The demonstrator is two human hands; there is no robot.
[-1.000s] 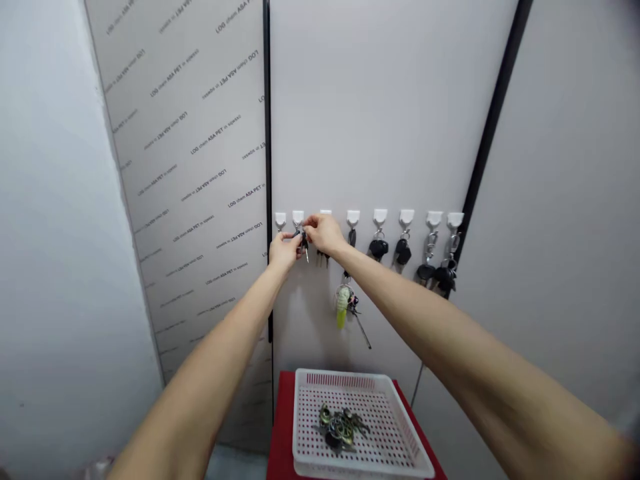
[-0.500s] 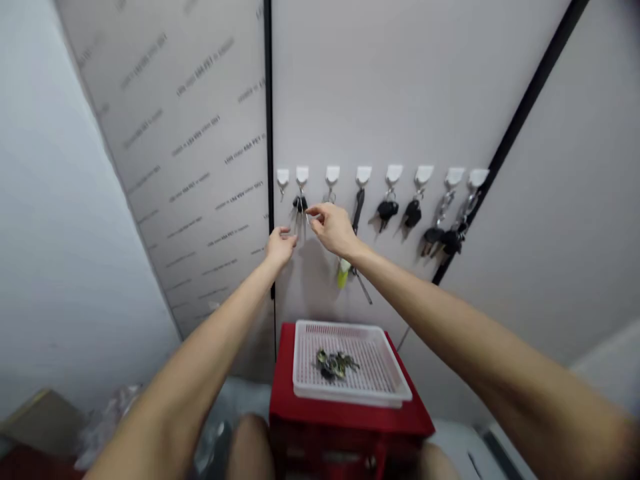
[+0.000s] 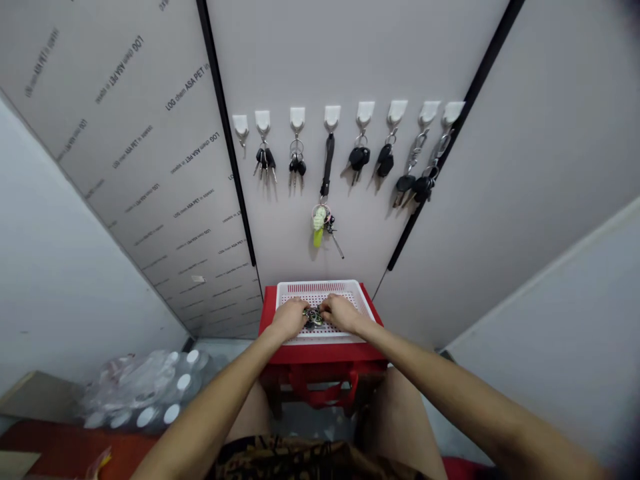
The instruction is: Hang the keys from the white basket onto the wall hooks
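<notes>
Tangled metal keys point(image 3: 314, 320) are lying in a perforated white plastic basket point(image 3: 287, 289) on a red table point(image 3: 325, 352), showing no single readable direction. The left hand point(image 3: 291, 319) and right hand point(image 3: 341, 313) are curling inward, partly closed, any grip unclear. Beyond, black-headed keys point(image 3: 359, 159) are hanging tips down.

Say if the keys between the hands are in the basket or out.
In: the keys lie within the rim of the basket, between left hand and right hand.
</notes>
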